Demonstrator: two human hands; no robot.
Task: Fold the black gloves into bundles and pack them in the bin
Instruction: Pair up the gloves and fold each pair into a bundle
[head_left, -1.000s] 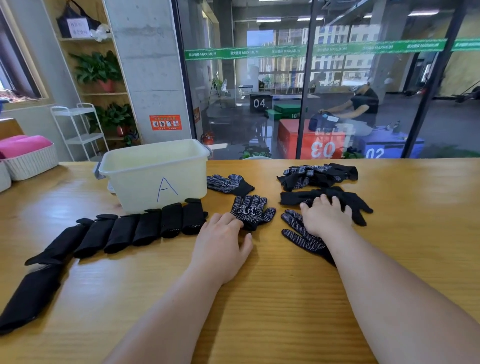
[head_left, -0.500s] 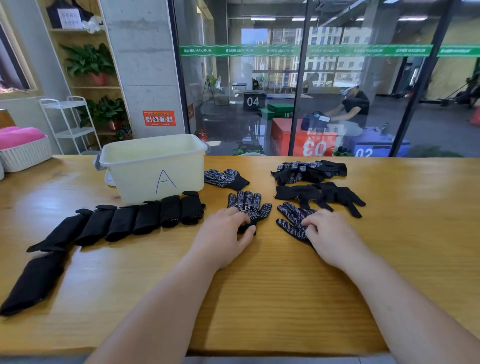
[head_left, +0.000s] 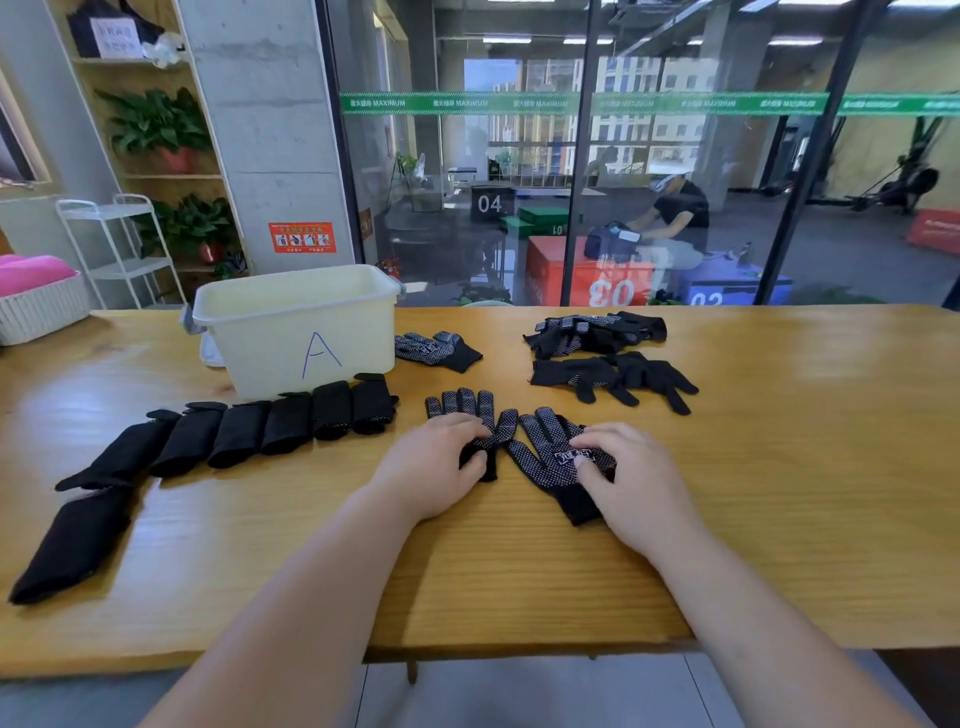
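Right hand (head_left: 631, 470) has dragged second black dotted knit glove (head_left: 550, 457) beside the first (head_left: 475, 423) under left hand (head_left: 434, 462) — both hands flat, pressing; pair ready for bundling, cream plastic bin (head_left: 298, 332) well apart.

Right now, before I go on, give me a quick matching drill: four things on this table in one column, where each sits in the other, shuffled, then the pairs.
Things
1. left hand
2. right hand
3. bin marked A
4. row of folded bundles

Places
a. on the dotted glove with the printed logo
b. on the table just in front of the bin, running off to the left
c. on the dotted glove nearer the bundles
d. at the back left of the table, behind the bundles

Pairs: 1-c, 2-a, 3-d, 4-b
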